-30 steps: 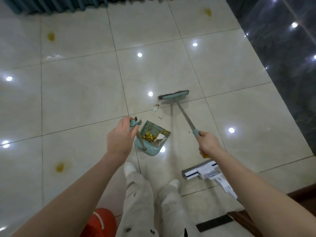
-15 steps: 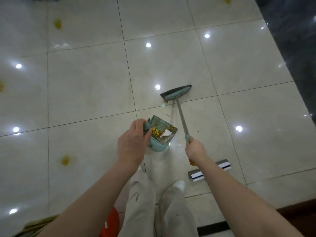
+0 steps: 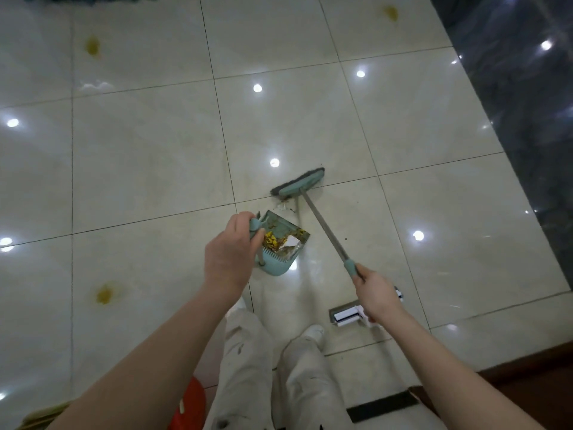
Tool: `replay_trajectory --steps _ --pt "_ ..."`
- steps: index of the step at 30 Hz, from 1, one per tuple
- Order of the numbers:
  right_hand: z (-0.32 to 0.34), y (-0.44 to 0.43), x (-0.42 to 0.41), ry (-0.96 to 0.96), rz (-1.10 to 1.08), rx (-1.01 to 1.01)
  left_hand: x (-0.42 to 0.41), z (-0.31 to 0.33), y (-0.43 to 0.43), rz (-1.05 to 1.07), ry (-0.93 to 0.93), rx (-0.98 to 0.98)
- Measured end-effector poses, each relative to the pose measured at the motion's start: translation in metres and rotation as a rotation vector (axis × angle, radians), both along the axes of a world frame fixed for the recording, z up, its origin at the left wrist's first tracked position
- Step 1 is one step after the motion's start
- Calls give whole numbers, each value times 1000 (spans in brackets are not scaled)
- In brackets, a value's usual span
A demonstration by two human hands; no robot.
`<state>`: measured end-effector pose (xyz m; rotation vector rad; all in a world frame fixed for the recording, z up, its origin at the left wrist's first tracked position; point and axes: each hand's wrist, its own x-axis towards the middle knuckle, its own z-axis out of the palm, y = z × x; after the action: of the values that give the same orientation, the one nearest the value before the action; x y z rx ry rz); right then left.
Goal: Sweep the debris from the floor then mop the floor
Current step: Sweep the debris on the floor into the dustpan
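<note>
My left hand [image 3: 229,252] grips the top of the handle of a teal dustpan [image 3: 279,262], which stands on the tiled floor [image 3: 139,169] and holds yellow bits and a white scrap. My right hand [image 3: 376,294] grips the teal grip of a broom; its metal shaft [image 3: 322,226] slants up-left to the broom head [image 3: 299,183]. Small debris [image 3: 283,207] lies between the broom head and the dustpan's mouth. A white mop head [image 3: 347,315] lies flat on the floor below my right hand.
Yellow stains mark the floor at the left [image 3: 104,294], the upper left [image 3: 92,46] and the top right [image 3: 390,12]. A dark glossy wall [image 3: 527,103] runs down the right side. A red bucket [image 3: 189,408] sits by my legs [image 3: 279,367].
The dustpan and the broom head have come closer together, with the debris now just in front of the pan's mouth. The view shifted slightly; both hands keep their grips.
</note>
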<state>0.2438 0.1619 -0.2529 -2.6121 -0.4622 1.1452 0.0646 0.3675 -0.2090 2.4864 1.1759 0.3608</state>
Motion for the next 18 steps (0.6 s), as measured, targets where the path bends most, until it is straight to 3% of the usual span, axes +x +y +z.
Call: replay_trajectory --steps 8,18 --pt "-40 56 9 124 -149 -29 2 -2 0 20 6 36" --pt "-4 -50 -54 89 325 -314 1 -4 -4 6 10 42"
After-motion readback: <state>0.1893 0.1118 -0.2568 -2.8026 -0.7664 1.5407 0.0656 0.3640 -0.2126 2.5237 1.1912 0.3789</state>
